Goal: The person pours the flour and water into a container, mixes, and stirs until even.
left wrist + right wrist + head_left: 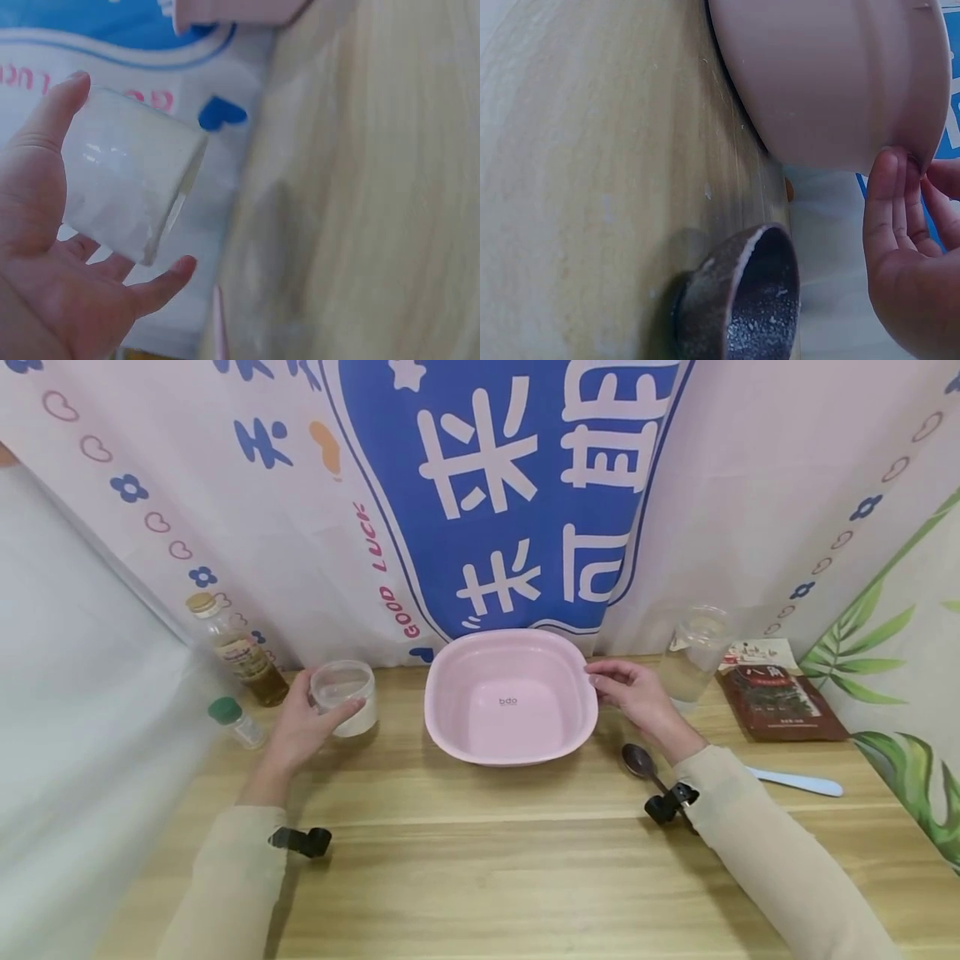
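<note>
Landmark: square-ish pink plastic basin (510, 697), empty, on the light wooden table (480, 860), backed up against the printed curtain.

Left hand (300, 731), left of the basin, fingers and thumb curled round a small clear plastic cup (343, 696). The left wrist view shows the cup (131, 184) tipped in the palm, with a whitish film or powder inside; whether it is liquid or powder can't be told. Right hand (637, 693) at the basin's right rim, fingertips pinching or pressing the lip; in the right wrist view the fingers (889, 199) lie on the rim edge and the thumb is hidden, so how firm the hold is can't be told.

Risks, as judgement: the cup is thin and smooth, so a squeeze could buckle it or let it slip and spill its contents on the table short of the basin. The basin is light, so a tug at the rim could slide or tip it. The right sleeve is close to the dark metal spoon (641, 762) just right-front of the basin and could knock it.

The basin is glossy, with rounded corners and a small logo on its inner wall.
</note>
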Demonstrator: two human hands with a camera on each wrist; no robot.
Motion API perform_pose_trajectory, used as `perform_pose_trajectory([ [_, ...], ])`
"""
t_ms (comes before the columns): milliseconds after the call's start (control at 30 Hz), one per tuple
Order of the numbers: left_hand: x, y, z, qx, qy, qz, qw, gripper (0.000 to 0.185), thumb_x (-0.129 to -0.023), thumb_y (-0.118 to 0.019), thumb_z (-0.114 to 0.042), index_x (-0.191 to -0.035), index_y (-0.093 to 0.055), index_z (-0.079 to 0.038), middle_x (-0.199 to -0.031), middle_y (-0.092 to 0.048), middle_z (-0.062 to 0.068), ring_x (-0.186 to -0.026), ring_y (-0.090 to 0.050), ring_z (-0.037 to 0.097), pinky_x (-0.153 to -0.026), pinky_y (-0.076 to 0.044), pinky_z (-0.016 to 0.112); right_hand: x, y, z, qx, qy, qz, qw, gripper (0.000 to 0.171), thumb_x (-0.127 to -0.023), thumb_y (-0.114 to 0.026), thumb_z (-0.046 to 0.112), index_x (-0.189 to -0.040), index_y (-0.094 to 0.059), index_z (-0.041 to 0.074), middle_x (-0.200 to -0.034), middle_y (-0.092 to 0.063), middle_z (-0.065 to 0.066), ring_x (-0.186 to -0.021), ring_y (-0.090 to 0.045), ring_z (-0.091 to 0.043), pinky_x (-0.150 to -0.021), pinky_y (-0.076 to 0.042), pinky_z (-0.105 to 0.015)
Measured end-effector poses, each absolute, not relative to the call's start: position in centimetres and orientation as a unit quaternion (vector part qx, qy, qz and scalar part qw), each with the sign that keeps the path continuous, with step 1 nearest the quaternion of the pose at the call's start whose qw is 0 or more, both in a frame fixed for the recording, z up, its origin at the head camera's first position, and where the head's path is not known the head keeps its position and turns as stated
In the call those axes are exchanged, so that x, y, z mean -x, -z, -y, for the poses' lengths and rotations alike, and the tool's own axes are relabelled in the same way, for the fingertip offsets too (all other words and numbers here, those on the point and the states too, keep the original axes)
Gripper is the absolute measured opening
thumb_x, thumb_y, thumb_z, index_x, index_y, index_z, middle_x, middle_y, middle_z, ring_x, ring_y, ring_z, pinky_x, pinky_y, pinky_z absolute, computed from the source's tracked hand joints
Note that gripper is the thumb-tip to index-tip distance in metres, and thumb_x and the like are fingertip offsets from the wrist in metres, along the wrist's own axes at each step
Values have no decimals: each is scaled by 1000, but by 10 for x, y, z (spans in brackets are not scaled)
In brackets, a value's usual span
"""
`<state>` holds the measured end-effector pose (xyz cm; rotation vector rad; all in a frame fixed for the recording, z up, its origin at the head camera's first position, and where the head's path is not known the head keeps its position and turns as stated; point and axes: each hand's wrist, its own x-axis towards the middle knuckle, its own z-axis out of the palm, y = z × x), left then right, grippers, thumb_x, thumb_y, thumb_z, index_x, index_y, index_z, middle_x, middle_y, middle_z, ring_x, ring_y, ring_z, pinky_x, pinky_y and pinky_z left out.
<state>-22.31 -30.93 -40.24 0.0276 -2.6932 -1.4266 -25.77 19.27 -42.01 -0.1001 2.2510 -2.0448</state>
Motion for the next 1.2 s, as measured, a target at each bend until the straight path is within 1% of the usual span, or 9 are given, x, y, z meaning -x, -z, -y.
perform_pose_trajectory([
  [33,223,399,305,-1,469,882,50,100,-95,-83,-45,-168,-26,-9,-165,-41,25,-154,-38,48,-126,-32,69,257,420,-193,33,671,-739,49,39,-107,-64,8,-139,-61,-14,-104,-73,10,-90,-72,-3,-83,-64,-20],
  [133,222,390,291,27,468,880,74,97,-93,-86,-37,-165,-31,-6,-160,-46,25,-150,-43,45,-126,-33,68,257,421,-193,40,673,-737,47,39,-107,-64,7,-139,-60,-16,-103,-73,11,-89,-72,-3,-83,-64,-20],
  [333,223,369,261,76,453,881,114,93,-87,-92,-27,-160,-40,-4,-150,-54,23,-137,-52,41,-120,-40,66,257,420,-193,42,672,-738,47,39,-107,-63,6,-139,-59,-17,-101,-73,12,-89,-72,-2,-82,-64,-19],
  [433,226,362,249,105,445,880,130,91,-84,-94,-21,-158,-44,-4,-148,-54,23,-135,-52,41,-119,-41,66,257,420,-194,38,667,-742,47,38,-107,-63,6,-139,-60,-16,-104,-73,9,-89,-72,-2,-82,-64,-19],
  [567,230,356,235,136,426,883,144,93,-80,-96,-17,-157,-46,-4,-147,-51,25,-133,-48,40,-116,-40,64,256,420,-195,33,662,-748,47,37,-108,-64,8,-138,-62,-14,-111,-74,1,-90,-72,-2,-83,-64,-20],
  [700,231,350,224,157,402,890,149,95,-78,-98,-16,-157,-47,-3,-148,-49,26,-135,-45,39,-116,-41,63,257,419,-194,39,661,-748,48,38,-108,-64,9,-138,-62,-13,-113,-74,-3,-90,-72,-3,-83,-64,-20],
  [900,231,342,203,165,360,908,140,100,-76,-100,-20,-159,-46,-7,-150,-46,26,-137,-45,41,-116,-46,64,257,421,-194,44,667,-742,48,38,-108,-63,8,-138,-61,-15,-102,-74,8,-87,-72,-3,-80,-64,-20],
  [1000,231,339,193,170,334,916,141,100,-76,-100,-21,-158,-47,-7,-152,-46,25,-138,-45,43,-115,-48,65,258,422,-194,49,672,-737,47,38,-108,-63,7,-138,-60,-17,-99,-74,11,-85,-71,-2,-80,-63,-19],
  [1200,229,334,174,204,269,929,151,98,-75,-101,-22,-157,-48,-8,-157,-44,23,-145,-40,45,-119,-43,67,258,424,-194,52,675,-735,44,39,-107,-63,6,-138,-60,-17,-97,-74,13,-84,-71,-2,-79,-63,-19],
])
